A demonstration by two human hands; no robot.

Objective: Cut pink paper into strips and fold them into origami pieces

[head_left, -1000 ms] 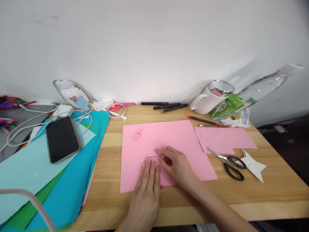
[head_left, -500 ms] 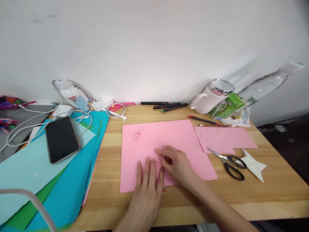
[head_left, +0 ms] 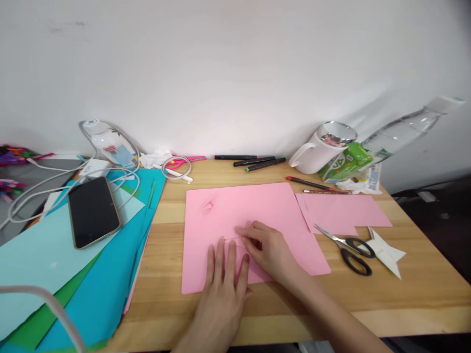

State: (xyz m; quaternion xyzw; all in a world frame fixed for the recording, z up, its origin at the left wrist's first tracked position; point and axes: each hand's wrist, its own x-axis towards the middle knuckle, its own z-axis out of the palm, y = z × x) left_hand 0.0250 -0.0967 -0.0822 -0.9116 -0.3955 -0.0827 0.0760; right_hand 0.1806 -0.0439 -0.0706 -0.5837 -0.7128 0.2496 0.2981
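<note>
A pink sheet of paper (head_left: 257, 206) lies flat on the wooden table in front of me. My left hand (head_left: 222, 289) rests palm down on its lower part, fingers stretched and slightly apart. Thumb and fingers of my right hand (head_left: 270, 251) are pinched together just beyond the left fingertips, at the edge of a smaller folded piece of pink paper (head_left: 231, 241). Most of that piece is covered by my hands. A small crumpled pink scrap or raised fold (head_left: 209, 205) shows near the sheet's upper left corner.
Black-handled scissors (head_left: 355, 252) lie right of the sheet, beside a folded white paper shape (head_left: 386, 252) and pink offcuts (head_left: 349, 211). Markers (head_left: 259, 161), a mug (head_left: 318, 147) and a bottle (head_left: 401, 127) line the back. A phone (head_left: 94, 212) and coloured papers (head_left: 99, 289) are at left.
My left fingers have shifted a little to the left and spread slightly, showing more of the small piece's edge. My right hand stays in nearly the same place.
</note>
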